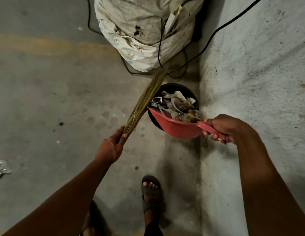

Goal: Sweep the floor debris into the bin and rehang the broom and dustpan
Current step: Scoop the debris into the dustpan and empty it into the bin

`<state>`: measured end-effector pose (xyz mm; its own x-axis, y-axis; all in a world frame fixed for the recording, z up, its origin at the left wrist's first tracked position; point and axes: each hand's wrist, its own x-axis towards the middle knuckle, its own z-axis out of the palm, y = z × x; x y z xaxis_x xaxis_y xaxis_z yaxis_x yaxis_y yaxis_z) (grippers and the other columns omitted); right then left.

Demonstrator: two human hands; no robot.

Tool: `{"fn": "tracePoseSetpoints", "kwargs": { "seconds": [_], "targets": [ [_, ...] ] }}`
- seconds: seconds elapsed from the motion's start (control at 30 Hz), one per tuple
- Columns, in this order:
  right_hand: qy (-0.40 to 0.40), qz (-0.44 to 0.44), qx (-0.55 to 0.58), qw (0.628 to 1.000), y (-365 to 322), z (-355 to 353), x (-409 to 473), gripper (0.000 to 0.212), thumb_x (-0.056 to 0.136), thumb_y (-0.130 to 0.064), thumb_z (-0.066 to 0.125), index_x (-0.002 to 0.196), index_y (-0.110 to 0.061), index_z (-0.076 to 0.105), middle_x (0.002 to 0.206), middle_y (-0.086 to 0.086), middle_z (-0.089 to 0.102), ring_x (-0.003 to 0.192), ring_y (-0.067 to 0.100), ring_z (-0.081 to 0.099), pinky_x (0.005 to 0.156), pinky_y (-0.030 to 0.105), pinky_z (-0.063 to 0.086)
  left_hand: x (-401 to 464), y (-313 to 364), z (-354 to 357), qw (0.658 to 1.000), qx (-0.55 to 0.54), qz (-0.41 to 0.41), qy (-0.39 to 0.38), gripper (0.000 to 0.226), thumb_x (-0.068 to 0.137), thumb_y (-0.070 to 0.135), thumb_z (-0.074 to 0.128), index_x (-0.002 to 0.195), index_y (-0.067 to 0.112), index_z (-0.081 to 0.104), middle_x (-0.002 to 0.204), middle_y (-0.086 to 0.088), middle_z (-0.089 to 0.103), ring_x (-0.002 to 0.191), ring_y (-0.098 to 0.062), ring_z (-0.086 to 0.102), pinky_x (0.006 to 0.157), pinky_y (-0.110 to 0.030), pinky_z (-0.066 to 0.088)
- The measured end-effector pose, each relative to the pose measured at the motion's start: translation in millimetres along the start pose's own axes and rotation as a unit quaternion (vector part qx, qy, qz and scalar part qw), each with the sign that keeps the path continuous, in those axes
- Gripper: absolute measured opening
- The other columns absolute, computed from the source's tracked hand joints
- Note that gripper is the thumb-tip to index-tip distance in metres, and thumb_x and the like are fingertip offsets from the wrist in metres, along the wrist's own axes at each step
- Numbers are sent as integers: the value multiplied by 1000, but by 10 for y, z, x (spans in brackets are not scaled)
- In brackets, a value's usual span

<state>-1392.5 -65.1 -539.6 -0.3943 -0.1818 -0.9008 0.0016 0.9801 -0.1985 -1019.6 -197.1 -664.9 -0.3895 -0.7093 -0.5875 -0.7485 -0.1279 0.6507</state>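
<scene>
floor: grey stained concrete floor (54, 99), pale rough wall (259, 65) at 3 o'clock, white sack (139, 40) at 12.
bin: black bin (173, 87), full of scraps, centre.
right hand: right hand (225, 128) grips red dustpan (173, 128) handle; pan tilted over the bin, at 9 o'clock of the hand.
left hand: left hand (110, 147) grips broom (145, 103), bristles running to 1 o'clock.

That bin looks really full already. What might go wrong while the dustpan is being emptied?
The black bin is heaped with scraps, so debris tipped from the red dustpan in the right hand may slide onto the floor. The broom in the left hand points toward loose black cables and could snag them.
</scene>
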Motion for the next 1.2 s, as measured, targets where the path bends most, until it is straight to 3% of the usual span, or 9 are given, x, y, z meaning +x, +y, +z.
{"fn": "tracePoseSetpoints", "kwargs": {
  "seconds": [0.07,0.13,0.3,0.43,0.5,0.67,0.77,0.93,1.2],
  "targets": [
    [27,-21,-37,999,-83,36,-80,48,109,-35,52,95,5,76,59,9,68,44,13,47,40,21,38,18,1,-5,1000,22,0,7,52,106,54,48,157,45,40,108,-20,74,75,-26,71,69,-39,60],
    [51,-38,-48,997,-179,55,-100,41,106,-33,58,98,3,77,76,16,77,50,16,49,46,23,39,18,6,-8,999,44,4,18,53,105,55,48,157,45,41,102,-15,74,68,-18,68,66,-35,60],
    [52,-34,-74,995,-375,-19,-204,34,105,-27,59,92,-1,77,91,19,80,49,15,48,51,23,36,-27,1,-21,996,75,33,34,52,107,51,49,158,39,42,119,-13,74,83,-19,67,76,-29,53],
    [42,-10,-152,987,-487,-83,-401,41,108,-27,55,87,0,77,48,7,61,31,9,42,42,18,33,-28,-35,-60,996,72,41,31,52,106,53,48,157,42,41,119,-15,74,83,-16,63,76,-31,54],
    [37,-14,-160,986,-470,-49,-441,46,109,-30,53,85,1,75,42,3,56,27,8,39,36,14,31,-26,-47,-78,996,76,40,35,52,106,54,48,157,43,41,121,-15,74,83,-12,61,76,-31,54],
    [49,-32,-87,994,-342,39,-435,45,110,-33,53,101,7,74,50,2,67,32,7,43,36,17,32,-40,-39,-61,996,62,49,39,53,106,53,50,157,40,43,128,-15,72,88,-20,69,80,-29,54],
    [30,-36,-98,994,-316,74,-489,43,109,-33,56,96,4,73,50,2,66,32,7,43,35,17,32,-27,-67,-39,996,64,52,45,53,106,52,50,156,39,44,130,-15,71,104,-29,73,87,-32,55],
    [3,-34,-101,994,-307,125,-492,42,108,-35,58,97,2,75,58,3,70,39,9,46,38,20,35,-45,-58,0,996,60,37,46,53,106,52,50,157,40,42,126,-15,72,90,-21,69,79,-28,53],
    [-30,-13,-75,997,-55,144,-623,49,106,-41,58,95,2,79,81,17,69,47,12,47,39,22,37,-27,-82,6,996,66,43,49,53,105,55,48,157,43,41,127,-14,72,95,-24,72,83,-33,57]
  ]
}}
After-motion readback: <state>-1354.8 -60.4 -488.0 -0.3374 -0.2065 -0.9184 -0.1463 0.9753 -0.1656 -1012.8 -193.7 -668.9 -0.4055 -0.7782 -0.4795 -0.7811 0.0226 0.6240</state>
